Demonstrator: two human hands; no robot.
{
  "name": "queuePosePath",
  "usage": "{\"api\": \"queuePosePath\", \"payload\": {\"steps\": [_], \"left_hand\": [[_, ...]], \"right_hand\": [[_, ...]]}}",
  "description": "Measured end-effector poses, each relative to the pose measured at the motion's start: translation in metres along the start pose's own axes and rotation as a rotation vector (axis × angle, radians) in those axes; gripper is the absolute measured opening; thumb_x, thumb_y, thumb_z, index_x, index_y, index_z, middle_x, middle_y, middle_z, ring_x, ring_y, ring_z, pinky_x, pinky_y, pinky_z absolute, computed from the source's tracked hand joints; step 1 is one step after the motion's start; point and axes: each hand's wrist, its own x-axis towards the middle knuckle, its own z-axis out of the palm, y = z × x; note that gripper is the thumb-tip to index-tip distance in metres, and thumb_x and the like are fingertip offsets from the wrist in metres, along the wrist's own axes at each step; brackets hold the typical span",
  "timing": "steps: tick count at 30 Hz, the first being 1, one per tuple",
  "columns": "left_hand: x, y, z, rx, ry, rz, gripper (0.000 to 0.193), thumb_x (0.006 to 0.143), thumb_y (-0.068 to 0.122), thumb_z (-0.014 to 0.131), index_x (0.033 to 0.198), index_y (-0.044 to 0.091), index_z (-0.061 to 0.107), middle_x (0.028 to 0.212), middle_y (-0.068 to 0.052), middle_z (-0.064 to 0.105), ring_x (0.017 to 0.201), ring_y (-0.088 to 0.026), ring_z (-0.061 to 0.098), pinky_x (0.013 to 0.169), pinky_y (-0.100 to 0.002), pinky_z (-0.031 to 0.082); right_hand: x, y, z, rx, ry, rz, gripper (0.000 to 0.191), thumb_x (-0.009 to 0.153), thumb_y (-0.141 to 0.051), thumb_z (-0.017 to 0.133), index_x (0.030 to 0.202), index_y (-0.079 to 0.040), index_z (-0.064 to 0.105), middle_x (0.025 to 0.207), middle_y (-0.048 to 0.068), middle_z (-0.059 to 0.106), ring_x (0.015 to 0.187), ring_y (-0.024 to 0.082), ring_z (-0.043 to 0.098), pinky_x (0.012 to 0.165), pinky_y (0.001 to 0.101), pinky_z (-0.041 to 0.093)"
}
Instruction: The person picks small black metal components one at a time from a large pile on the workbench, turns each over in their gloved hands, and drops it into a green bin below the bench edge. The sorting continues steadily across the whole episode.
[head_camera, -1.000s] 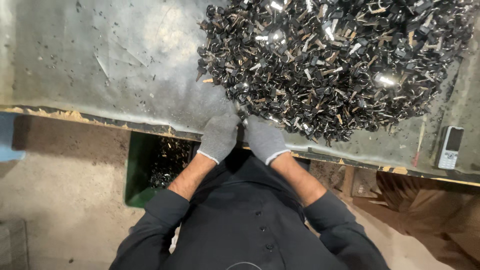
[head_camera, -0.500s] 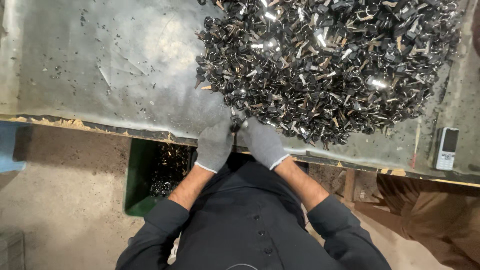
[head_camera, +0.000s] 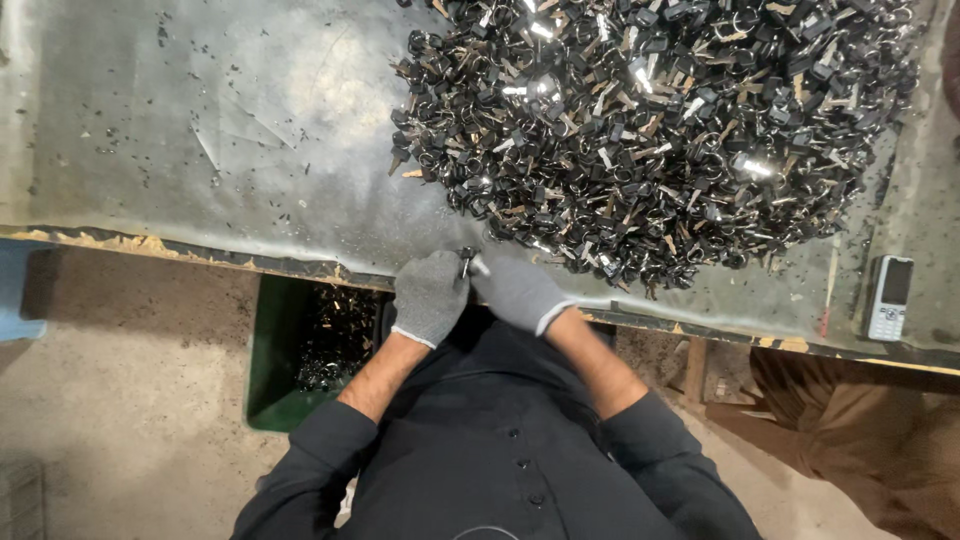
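Both hands, left (head_camera: 430, 295) and right (head_camera: 518, 290), pinch one small metal piece (head_camera: 466, 262) just below the pile (head_camera: 650, 130); I judge most of it unsorted, some in the green bin (head_camera: 300, 350).

A small dark metal piece (head_camera: 466, 262) with a ring-like end is sitting at the near edge of the grey metal table (head_camera: 200, 120), pinched between the fingertips of both gloved hands. The left hand (head_camera: 430, 296) in its grey knit glove is gripping it from the left, and the right hand (head_camera: 518, 290), gloved alike, is closing on it from the right. It is lying just short of the near rim of the large heap of like black and shiny pieces (head_camera: 650, 130), which is covering the table's far right part.
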Motion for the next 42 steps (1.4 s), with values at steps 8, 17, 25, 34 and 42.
{"api": "queuePosePath", "payload": {"steps": [8, 17, 25, 34, 42], "left_hand": [[0.01, -0.027, -0.036, -0.247, -0.502, -0.065, 0.018, 0.098, 0.023, 0.062, 0.094, 0.01, 0.074, 0.085, -0.014, 0.072, 0.084, -0.035, 0.069, 0.077, -0.048, 0.052], [0.061, -0.017, -0.03, -0.1, -0.332, 0.196, 0.036, 0.082, 0.007, 0.073, 0.118, 0.013, 0.071, 0.096, -0.01, 0.075, 0.091, -0.034, 0.07, 0.077, -0.045, 0.056], [0.035, -0.01, -0.014, -0.152, -0.14, -0.184, 0.044, 0.074, 0.028, 0.083, 0.111, 0.008, 0.071, 0.087, -0.014, 0.073, 0.079, -0.035, 0.071, 0.069, -0.046, 0.055], [0.038, -0.02, -0.012, -0.059, -0.248, -0.115, 0.022, 0.078, 0.027, 0.079, 0.091, 0.009, 0.074, 0.087, -0.016, 0.071, 0.086, -0.038, 0.069, 0.074, -0.051, 0.053], [0.036, -0.025, -0.007, -0.149, -0.211, -0.105, 0.022, 0.082, 0.022, 0.076, 0.099, 0.008, 0.073, 0.094, -0.017, 0.071, 0.091, -0.041, 0.068, 0.077, -0.052, 0.053]], "right_hand": [[-0.024, 0.005, -0.012, 0.25, -0.036, 0.066, 0.063, 0.084, -0.015, 0.069, 0.142, -0.003, 0.045, 0.118, 0.028, 0.065, 0.103, 0.047, 0.066, 0.086, 0.0527, 0.053], [0.0, -0.016, 0.001, -0.326, -0.258, 0.051, 0.02, 0.096, -0.023, 0.062, 0.105, -0.007, 0.069, 0.11, 0.02, 0.07, 0.108, 0.038, 0.068, 0.093, 0.0503, 0.054], [-0.018, -0.002, -0.002, 0.135, -0.01, 0.363, 0.047, 0.092, -0.027, 0.065, 0.131, -0.005, 0.052, 0.108, 0.026, 0.068, 0.084, 0.044, 0.072, 0.07, 0.0522, 0.058], [0.014, -0.002, -0.003, 0.053, -0.125, 0.29, 0.034, 0.092, -0.027, 0.068, 0.116, -0.004, 0.061, 0.105, 0.023, 0.071, 0.097, 0.044, 0.07, 0.082, 0.054, 0.055], [0.009, -0.005, 0.002, -0.043, -0.017, 0.296, 0.034, 0.091, -0.024, 0.063, 0.116, -0.001, 0.058, 0.106, 0.022, 0.068, 0.095, 0.042, 0.07, 0.074, 0.053, 0.057]]}}
